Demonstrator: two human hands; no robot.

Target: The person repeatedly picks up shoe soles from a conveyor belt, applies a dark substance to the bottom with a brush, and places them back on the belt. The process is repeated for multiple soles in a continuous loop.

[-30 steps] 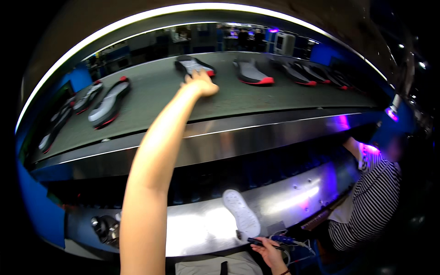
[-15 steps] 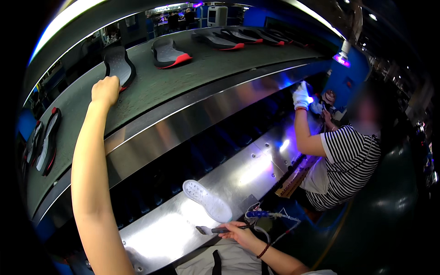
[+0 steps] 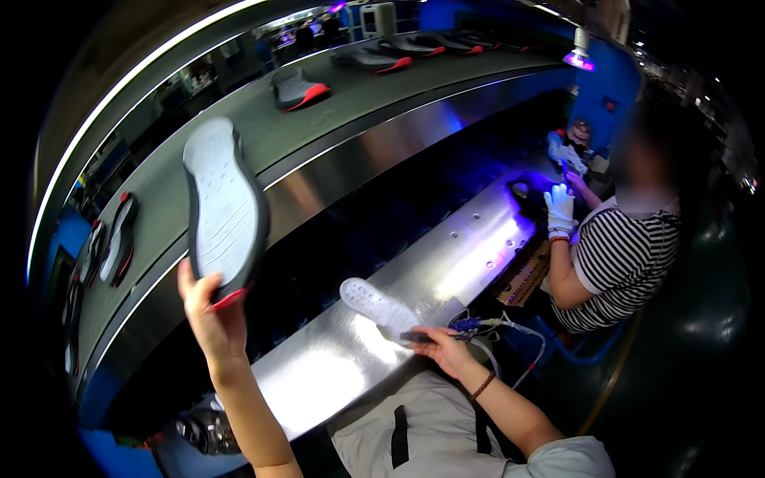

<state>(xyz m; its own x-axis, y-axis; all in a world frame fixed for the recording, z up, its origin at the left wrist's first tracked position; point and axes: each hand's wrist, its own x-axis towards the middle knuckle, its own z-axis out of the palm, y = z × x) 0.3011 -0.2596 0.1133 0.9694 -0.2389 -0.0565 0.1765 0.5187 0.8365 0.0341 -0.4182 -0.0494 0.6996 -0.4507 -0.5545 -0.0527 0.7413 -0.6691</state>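
My left hand (image 3: 215, 307) is closed on the red heel end of a shoe sole (image 3: 223, 203). This sole has a black rim and a pale grey inner face turned towards me, and it is lifted off the belt with its toe pointing up and away. My right hand (image 3: 448, 350) grips a brush (image 3: 415, 337) by its dark handle; the bristles are hard to make out here. Beside the brush, a white sole (image 3: 374, 307) with small holes at one end lies on the metal table (image 3: 303, 390), its near end partly behind the brush.
A dark green conveyor belt (image 3: 263, 123) runs along the far side, carrying several black-and-red soles (image 3: 299, 88). More soles (image 3: 119, 239) lie at its left end. To the right sits a co-worker (image 3: 621, 255) in a striped shirt, wearing a white glove. Cables (image 3: 510, 323) hang by the table's edge.
My left hand has picked the sole up off the belt and brought it nearer. The right hand with the brush has shifted right in the picture, against the white sole. The co-worker's gloved hand has lowered.
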